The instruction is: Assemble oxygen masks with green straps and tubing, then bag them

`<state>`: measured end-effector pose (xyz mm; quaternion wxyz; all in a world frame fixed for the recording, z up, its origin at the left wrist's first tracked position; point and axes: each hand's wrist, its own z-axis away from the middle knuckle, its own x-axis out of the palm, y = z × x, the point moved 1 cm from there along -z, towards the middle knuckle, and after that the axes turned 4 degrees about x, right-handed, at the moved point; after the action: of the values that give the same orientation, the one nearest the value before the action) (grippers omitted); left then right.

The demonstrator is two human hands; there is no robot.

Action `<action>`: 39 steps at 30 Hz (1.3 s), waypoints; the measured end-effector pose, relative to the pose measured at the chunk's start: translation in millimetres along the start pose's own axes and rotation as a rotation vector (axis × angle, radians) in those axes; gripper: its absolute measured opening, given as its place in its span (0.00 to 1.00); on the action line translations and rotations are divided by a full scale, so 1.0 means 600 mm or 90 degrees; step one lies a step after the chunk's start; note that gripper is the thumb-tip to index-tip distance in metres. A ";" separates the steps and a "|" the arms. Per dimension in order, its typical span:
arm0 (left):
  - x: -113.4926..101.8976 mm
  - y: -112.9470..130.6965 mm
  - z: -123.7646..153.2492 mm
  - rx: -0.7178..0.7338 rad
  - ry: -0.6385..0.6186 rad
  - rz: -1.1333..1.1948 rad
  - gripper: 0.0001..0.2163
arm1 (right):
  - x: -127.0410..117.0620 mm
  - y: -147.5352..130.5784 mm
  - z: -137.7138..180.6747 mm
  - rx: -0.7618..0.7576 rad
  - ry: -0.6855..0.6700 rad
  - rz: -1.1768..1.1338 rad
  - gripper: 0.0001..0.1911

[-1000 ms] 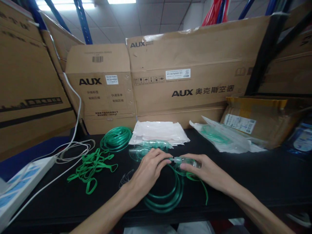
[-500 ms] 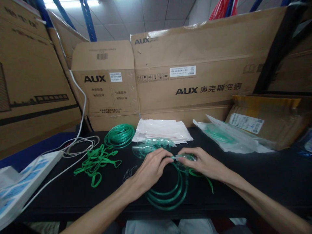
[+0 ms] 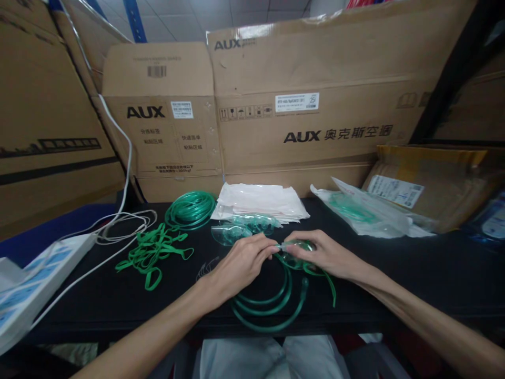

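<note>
Pale grey trousers [image 3: 244, 360] are worn, the forearms [image 3: 173, 316] bare.

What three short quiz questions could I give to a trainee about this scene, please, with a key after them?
1. True or false: in the head view, the bundled coil of green tubing lies to the left of the stack of white packets.

2. Choose one. What colour are the tangled straps?
A. white
B. green
C. black

3. Which hand is wrapped over the clear plastic piece at the front?

Key: 1. True. 2. B. 3. The right hand.
</note>
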<state>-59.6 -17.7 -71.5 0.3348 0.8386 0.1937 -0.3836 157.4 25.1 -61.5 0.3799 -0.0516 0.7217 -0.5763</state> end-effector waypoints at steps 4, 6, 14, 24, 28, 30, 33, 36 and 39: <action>0.001 -0.006 0.002 -0.003 -0.006 0.006 0.10 | -0.001 0.004 -0.001 -0.085 0.033 0.081 0.18; 0.001 -0.008 0.002 -0.004 -0.005 0.007 0.09 | -0.002 0.004 -0.002 -0.084 0.021 0.080 0.19; 0.002 0.000 -0.001 0.008 0.002 -0.009 0.08 | 0.004 0.004 -0.002 0.070 -0.040 -0.070 0.25; 0.005 -0.010 0.006 0.023 -0.018 -0.050 0.12 | 0.007 -0.002 -0.001 0.034 -0.018 -0.006 0.22; 0.008 -0.011 0.008 0.021 -0.021 -0.064 0.12 | 0.006 0.004 0.004 -0.215 0.083 0.241 0.16; 0.008 -0.009 0.008 0.026 -0.026 -0.068 0.12 | 0.005 0.010 0.005 -0.283 0.083 0.295 0.16; 0.009 -0.008 0.008 0.031 -0.030 -0.066 0.12 | 0.002 0.016 0.003 -0.290 0.063 0.303 0.15; 0.008 -0.008 0.006 0.027 -0.023 -0.063 0.12 | -0.001 0.015 -0.001 -0.243 0.052 0.274 0.15; 0.007 -0.008 0.003 0.017 -0.008 -0.059 0.12 | -0.001 0.012 -0.003 -0.168 0.045 0.238 0.17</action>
<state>-60.7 -15.2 -77.6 0.3065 0.8307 0.2250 -0.4066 159.2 29.5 -67.7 0.4448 0.0543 0.8006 -0.3979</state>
